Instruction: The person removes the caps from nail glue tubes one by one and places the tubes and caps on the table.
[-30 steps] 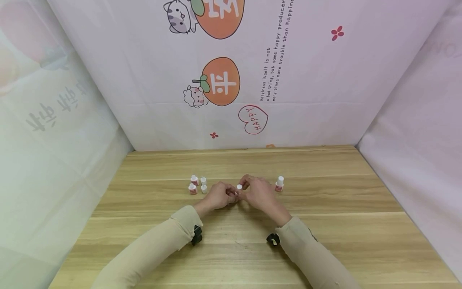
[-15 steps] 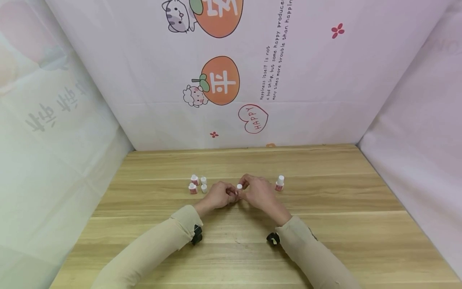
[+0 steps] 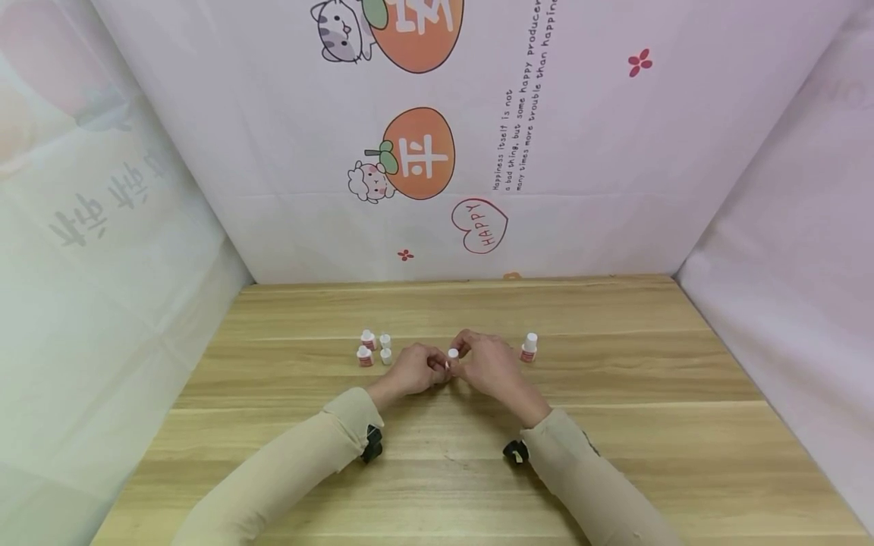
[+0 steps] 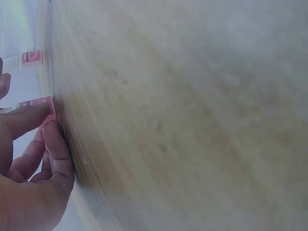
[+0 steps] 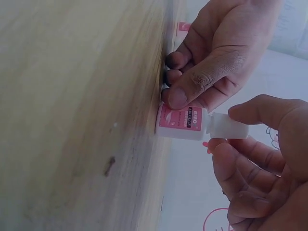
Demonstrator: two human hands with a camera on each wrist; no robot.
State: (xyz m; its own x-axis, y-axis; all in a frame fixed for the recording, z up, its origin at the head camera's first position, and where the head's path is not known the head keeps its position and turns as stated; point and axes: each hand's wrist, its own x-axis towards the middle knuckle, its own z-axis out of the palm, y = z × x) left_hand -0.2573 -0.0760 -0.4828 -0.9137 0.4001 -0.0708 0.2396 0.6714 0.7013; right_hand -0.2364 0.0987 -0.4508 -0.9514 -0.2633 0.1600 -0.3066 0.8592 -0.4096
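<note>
Pale wood-grain tbl (image 3: 437,493) w/ darker streaks & a sm. dark mark (image 5: 110,166), closed in on L, R & far side by white cloth walls (image 3: 580,136), the far one printed w/ orange fruit, cartoon animals, a "HAPPY" heart & sideways Eng. text. Approx. mid-tbl, L hand (image 3: 416,369) grips the body of a sm. pink-label bottle (image 5: 180,122), upright w/ base down at the wood, & R hand (image 3: 488,366) pinches its white cap (image 5: 230,126). Also on tbl: 2 bottles (image 3: 365,358) next to 2 loose caps (image 3: 386,356) on the L, 1 capped bottle (image 3: 529,349) near R hand.
</note>
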